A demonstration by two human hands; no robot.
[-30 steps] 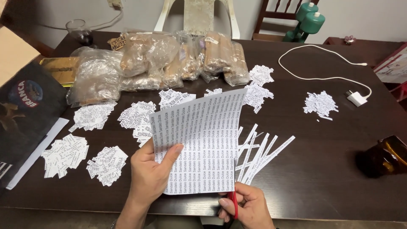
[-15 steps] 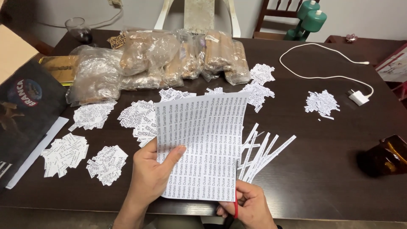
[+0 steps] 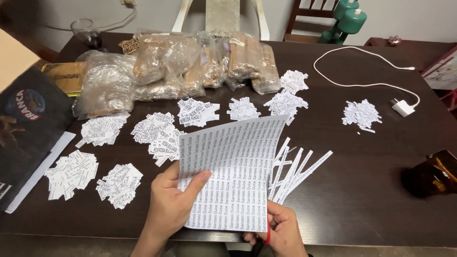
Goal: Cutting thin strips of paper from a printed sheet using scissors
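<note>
The left hand (image 3: 171, 209) grips a printed sheet (image 3: 233, 173) by its left edge, thumb on the face and fingers behind, so the paper stands tilted up from the dark table (image 3: 362, 190) at about 6 o'clock in the view. The right hand (image 3: 283, 231) is closed around red-handled scissors (image 3: 268, 234) at the sheet's lower right corner; the blades are hidden behind paper and fingers, so I cannot tell whether they are parted

Long cut strips (image 3: 297, 169) fan out just beside the sheet at 3 o'clock. Small piles of cut labels (image 3: 159, 131) lie from 9 to 1 o'clock, with one more pile (image 3: 362, 114) well apart at 2 o'clock near a white charger and cable (image 3: 402, 107). Clear bags of brownish goods (image 3: 200, 64) sit at 12 o'clock

Judging from this, the step in hand is slicing the sheet lengthwise into strips. The next cut seems to call for running the scissors straight between two printed columns while the left hand keeps the paper taut
</note>
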